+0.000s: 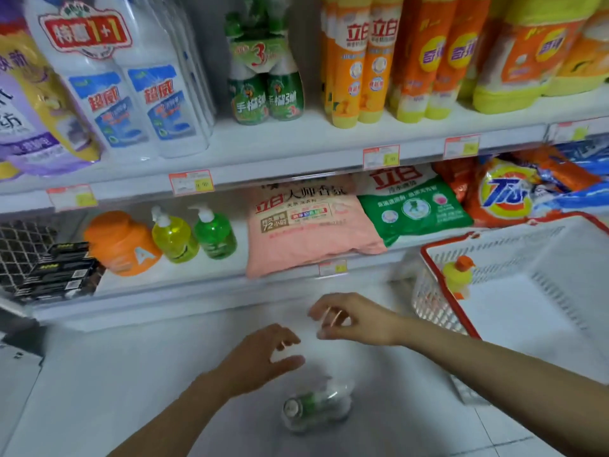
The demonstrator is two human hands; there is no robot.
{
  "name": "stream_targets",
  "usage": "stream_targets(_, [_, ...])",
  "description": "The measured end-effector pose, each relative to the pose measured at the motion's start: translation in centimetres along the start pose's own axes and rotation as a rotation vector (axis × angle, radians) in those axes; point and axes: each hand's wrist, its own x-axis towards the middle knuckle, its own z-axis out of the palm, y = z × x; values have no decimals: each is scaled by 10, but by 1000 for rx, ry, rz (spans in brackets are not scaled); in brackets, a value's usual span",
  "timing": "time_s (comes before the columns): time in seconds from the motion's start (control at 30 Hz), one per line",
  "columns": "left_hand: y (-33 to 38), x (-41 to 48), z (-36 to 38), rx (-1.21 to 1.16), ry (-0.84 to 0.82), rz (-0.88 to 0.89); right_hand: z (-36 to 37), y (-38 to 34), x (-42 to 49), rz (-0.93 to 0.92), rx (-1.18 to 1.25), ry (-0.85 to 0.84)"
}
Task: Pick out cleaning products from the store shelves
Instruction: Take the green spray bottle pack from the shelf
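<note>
**Green pack down on floor, both grips over it**

Clear-wrapped green bottle pack (313, 407) lies sideways on the floor, blurred. Your left grip (263, 357) hovers above it, spread and empty. Right grip (349, 321) is curled; contents indeterminate. Basket (428, 301) sits near, probably its destination.

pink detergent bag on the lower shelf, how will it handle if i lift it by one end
The pink bag looks like a soft, pillowy pouch, so it would probably sag and flop. It is plump, so likely heavy for its size. Its front edge overhangs the shelf, so a light tug may slide it off.
</note>
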Motion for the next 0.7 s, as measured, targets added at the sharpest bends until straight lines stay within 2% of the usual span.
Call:
stream_targets(0.1, [-16, -15, 32, 74, -215, -102, 33, 24, -21, 51, -119, -191])
stream_targets(0.23, [-25, -28, 66, 165, -248, -96, 64, 40, -36, 14, -320, -254])
stream_targets(0.43, [-28, -32, 78, 118, -145, -111, 72, 35, -39, -32, -347, -89])
stream_targets(0.57, [-29, -33, 55, -218, 8, -143, 48, 7, -30, -54, -226, 97])
stream_targets(0.7, [-7, -26, 23, -514, 301, -89, -10, -38, -23, -129, -70, 269])
